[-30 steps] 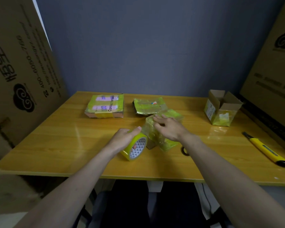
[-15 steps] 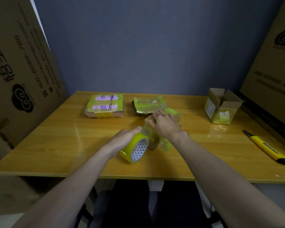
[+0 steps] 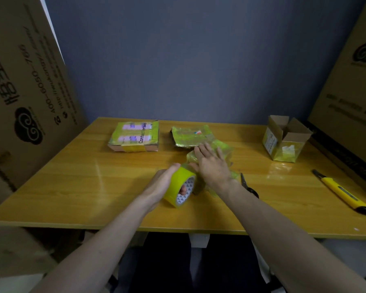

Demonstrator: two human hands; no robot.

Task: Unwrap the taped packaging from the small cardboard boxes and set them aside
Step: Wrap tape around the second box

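Head view: near the tabletop's middle, my left hand (image 3: 161, 185) grips the tape roll (image 3: 181, 190) while my right hand (image 3: 212, 166) presses flat, fingers straight, on the wrapped box (image 3: 222, 149). Unwrapping is underway, I judge; next I need a loose tape edge to peel.

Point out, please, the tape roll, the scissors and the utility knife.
tape roll (image 3: 179, 182): head view, yellow outer band.
scissors (image 3: 244, 181): head view, exposed blade.
utility knife (image 3: 339, 190): head view, yellow body.

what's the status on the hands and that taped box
Left hand grips tape roll. Right hand flat on taped box. Scissors beside right wrist.
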